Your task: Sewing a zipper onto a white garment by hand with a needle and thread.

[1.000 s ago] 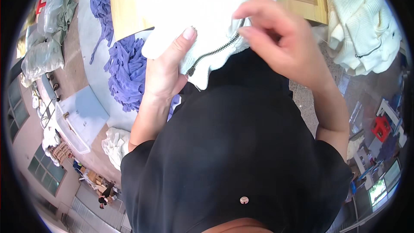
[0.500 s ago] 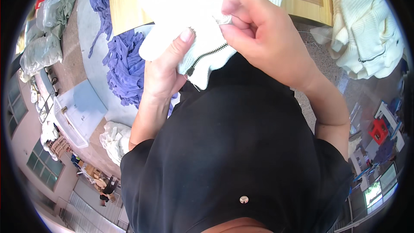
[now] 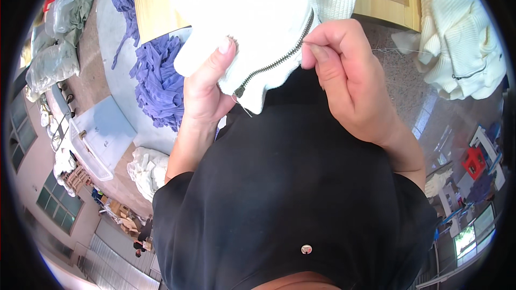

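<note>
A white knit garment (image 3: 258, 32) lies over the wooden tabletop and hangs toward me. Along its near right edge curves a dark metal zipper (image 3: 277, 63), with loose thread ends at its lower tip. My left hand (image 3: 207, 83) is closed on the garment's lower left part, thumb on top and fingers hidden beneath. Close to the zipper's right side, my right hand (image 3: 349, 78) pinches thumb and fingertips together. Something thin seems to be between them, too small to make out.
Purple fabric strips (image 3: 158, 83) are heaped at the left by the wooden table (image 3: 153, 5). More white ribbed knitwear (image 3: 457, 37) hangs at the right, with fine threads near it. Further left are plastic bags (image 3: 54, 64) and a white bundle (image 3: 148, 172). A red crate (image 3: 474, 162) stands far right.
My right hand has let go of the pinched white cloth and moved right and down, now beside the zipper. More of the zipper shows. My left hand keeps its hold.
</note>
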The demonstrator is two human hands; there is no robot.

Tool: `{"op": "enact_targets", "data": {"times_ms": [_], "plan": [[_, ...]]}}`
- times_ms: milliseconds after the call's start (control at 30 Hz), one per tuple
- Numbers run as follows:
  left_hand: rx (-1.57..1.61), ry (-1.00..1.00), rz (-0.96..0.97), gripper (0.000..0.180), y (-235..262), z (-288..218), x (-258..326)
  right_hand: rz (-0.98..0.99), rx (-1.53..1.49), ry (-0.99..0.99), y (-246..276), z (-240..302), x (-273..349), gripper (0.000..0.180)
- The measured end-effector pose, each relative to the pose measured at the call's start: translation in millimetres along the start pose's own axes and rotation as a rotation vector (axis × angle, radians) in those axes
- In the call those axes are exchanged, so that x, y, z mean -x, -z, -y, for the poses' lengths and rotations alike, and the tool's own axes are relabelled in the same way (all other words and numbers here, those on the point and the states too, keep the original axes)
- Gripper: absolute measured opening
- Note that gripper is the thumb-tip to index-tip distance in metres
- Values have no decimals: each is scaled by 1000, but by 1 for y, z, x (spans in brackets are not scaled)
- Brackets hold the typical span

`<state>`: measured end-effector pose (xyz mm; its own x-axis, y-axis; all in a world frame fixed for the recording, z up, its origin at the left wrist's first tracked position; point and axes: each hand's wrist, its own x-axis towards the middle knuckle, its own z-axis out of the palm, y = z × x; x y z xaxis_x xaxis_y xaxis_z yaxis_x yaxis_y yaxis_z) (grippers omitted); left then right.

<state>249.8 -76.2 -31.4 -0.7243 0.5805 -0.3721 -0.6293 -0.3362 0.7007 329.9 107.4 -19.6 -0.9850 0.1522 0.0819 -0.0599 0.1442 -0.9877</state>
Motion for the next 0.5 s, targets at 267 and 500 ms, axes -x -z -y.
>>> {"op": "enact_targets", "data": {"times_ms": [267,500], "plan": [[75,2,-39,48,3,3,3,-77,464,334,-1,-2,-1,17],[118,22,-48,45,1,5,7,-87,588,421,-5,-7,1,23]]}}
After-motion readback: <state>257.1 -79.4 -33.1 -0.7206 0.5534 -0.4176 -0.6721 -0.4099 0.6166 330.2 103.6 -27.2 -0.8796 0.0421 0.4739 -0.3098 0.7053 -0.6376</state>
